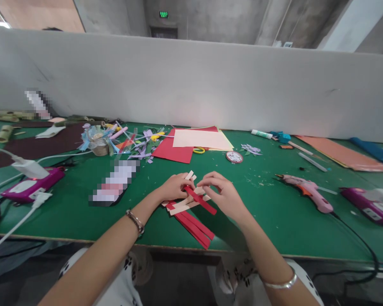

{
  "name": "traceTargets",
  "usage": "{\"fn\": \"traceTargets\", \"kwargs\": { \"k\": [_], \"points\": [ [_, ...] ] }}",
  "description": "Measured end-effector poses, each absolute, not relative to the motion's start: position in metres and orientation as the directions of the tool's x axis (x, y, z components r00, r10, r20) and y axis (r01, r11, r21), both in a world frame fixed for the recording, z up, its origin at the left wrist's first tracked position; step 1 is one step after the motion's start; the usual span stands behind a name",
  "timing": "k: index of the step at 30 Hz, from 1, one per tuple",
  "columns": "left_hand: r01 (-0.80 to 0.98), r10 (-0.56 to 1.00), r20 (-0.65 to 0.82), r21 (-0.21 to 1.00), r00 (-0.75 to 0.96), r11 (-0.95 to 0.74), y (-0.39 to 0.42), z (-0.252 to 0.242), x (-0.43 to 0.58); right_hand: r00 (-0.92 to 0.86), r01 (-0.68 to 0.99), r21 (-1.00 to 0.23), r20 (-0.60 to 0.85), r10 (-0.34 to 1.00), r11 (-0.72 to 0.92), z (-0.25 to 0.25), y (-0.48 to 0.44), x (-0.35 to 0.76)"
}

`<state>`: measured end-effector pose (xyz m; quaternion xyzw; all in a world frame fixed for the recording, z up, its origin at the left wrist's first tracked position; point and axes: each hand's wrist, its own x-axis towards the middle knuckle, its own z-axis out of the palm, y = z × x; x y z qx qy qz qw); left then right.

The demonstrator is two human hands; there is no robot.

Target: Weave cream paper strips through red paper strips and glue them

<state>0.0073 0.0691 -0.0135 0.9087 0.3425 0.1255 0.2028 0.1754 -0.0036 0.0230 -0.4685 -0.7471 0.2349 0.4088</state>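
My left hand (175,187) and my right hand (223,193) meet over a bundle of red and cream paper strips (191,212) lying on the green table (268,212). Both hands are closed in a pinch on the strips. The left holds the crossing point of a cream strip and a red one. My right hand's fingertips grip the red strip (200,200) that slants down to the right. More red strips fan out towards the table's front edge.
A pink glue gun (309,192) lies to the right, with a purple device (368,206) beyond it. Red and cream paper sheets (191,142) and yellow scissors (198,150) sit behind my hands. Paper scraps (121,140) lie at back left, a purple charger (30,187) at left.
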Motion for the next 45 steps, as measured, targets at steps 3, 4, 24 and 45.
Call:
{"fn": "traceTargets", "kwargs": {
  "k": [3, 4, 24, 45],
  "points": [
    [0.577, 0.671, 0.080, 0.441, 0.737, -0.687, 0.069, -0.013, 0.007, -0.259, 0.510, -0.718, 0.397, 0.880, 0.474, 0.023, -0.003, 0.173],
    [0.579, 0.670, 0.076, 0.438, 0.739, -0.688, 0.069, -0.013, 0.007, -0.272, 0.518, -0.703, 0.405, 0.873, 0.488, 0.023, -0.002, 0.172],
    [0.578, 0.672, 0.051, 0.463, 0.739, -0.672, 0.065, -0.004, 0.007, -0.506, 0.722, -0.432, 0.203, 0.838, 0.540, 0.017, -0.010, 0.192],
    [0.502, 0.739, 0.147, 0.646, 0.657, -0.575, 0.063, -0.006, 0.007, -0.385, 0.569, -0.706, 0.225, 0.895, 0.422, 0.005, -0.024, 0.183]
  ]
}}
